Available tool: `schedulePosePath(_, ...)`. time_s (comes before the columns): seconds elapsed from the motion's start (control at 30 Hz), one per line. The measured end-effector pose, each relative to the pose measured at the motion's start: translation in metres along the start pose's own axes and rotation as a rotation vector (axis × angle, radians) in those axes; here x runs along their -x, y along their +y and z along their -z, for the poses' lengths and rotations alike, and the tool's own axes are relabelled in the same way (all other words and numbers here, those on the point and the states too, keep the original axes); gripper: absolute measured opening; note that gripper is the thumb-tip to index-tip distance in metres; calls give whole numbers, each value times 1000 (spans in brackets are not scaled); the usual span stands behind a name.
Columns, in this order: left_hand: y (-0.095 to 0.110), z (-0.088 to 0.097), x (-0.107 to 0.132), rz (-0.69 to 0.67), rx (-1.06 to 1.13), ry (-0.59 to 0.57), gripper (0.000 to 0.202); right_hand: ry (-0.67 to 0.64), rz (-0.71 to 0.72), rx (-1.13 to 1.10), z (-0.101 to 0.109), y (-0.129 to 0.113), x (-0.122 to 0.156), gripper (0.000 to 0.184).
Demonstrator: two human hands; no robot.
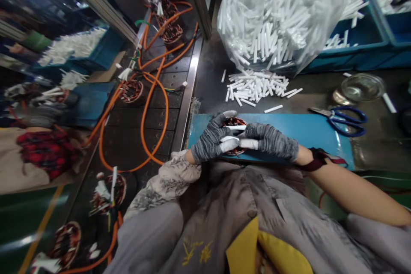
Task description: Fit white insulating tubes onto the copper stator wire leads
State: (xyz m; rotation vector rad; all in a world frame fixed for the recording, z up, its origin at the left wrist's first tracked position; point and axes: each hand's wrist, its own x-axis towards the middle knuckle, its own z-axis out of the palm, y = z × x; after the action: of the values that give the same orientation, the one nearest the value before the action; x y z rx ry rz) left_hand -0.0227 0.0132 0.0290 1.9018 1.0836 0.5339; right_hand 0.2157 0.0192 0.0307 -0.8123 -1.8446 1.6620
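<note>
Nearest the camera is the operator's grey jacket (221,205), with a yellow collar (242,248) at its lower edge. The copper-wound coil (235,121) lies on the blue mat (314,130), directly in front of the jacket and between the two gloved hands. Two white tubes lie across the coil: the upper tube (236,128) and the lower tube (228,138).

The left hand (210,137) curves around the coil's left side, fingers at the far rim, thumb at the near side, with a moderate gap between. The right hand (269,139) meets the coil from the right, fingertips and thumb close together at the tube ends. The hands partly hide the contact; whether either pinches a tube cannot be told.

Blue-handled scissors (336,117) rest at the mat's right end, near a glass bowl (362,87). Beyond the mat lies a loose pile of white tubes (257,85); behind it stands a clear bag (276,17) filled with similar tubes, beside blue bins (349,58). To the left, an orange hose (167,107) loops over a dark track (123,137) carrying further coils. Past the track, a co-worker's gloved hand (41,113) is at another coil.
</note>
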Motion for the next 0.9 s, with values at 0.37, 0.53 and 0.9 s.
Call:
schedulePosePath(0.37,5,-3,-9,80,581,-108,75,8,81,27,9,14,-5,30)
schedulePosePath(0.53,1,12,-11,-28,117,-112,59,144,157,388,-9,19,-3,36)
schedulePosePath(0.9,33,-9,-53,-226,-668,-222,36,281,180,216,23,27,26,25)
